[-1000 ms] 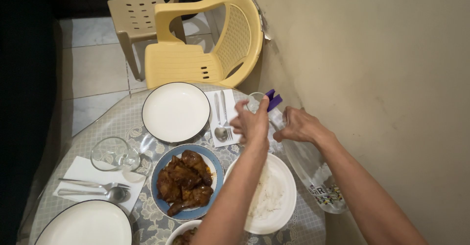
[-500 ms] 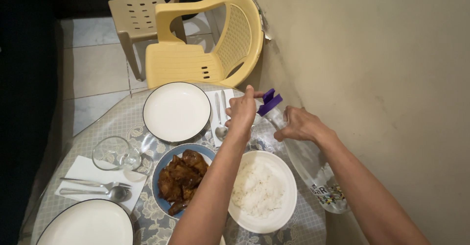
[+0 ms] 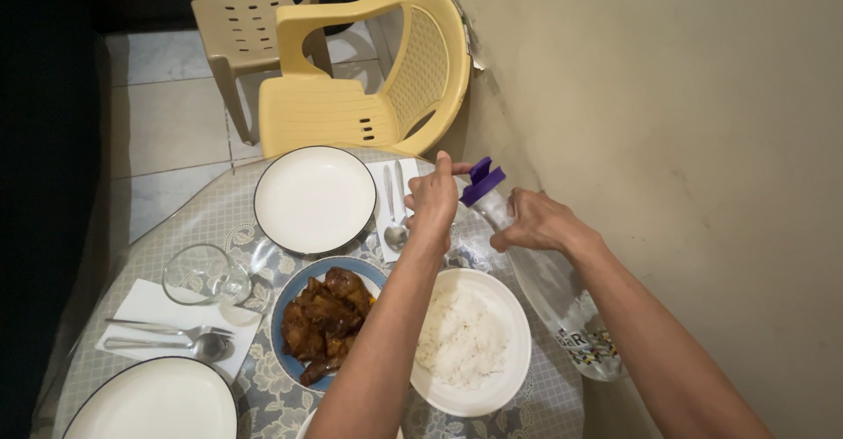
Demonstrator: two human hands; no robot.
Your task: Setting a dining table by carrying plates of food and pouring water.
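Since the earlier frame, the left hand (image 3: 432, 200) had lifted off the bottle's (image 3: 551, 290) neck toward its purple cap (image 3: 482, 181), fingers curled; whether it gripped anything could not be told. Right hand (image 3: 537, 221) clasped the tilted bottle near its neck, at the table's (image 3: 219, 219) right edge. Rice bowl (image 3: 505, 316) sat just near of both hands, a meat dish (image 3: 285, 303) to its left.

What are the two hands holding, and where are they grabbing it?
The right hand holds a clear plastic bottle by its upper part, near the neck, tilted. The left hand sits by the purple cap; whether it holds something cannot be told.
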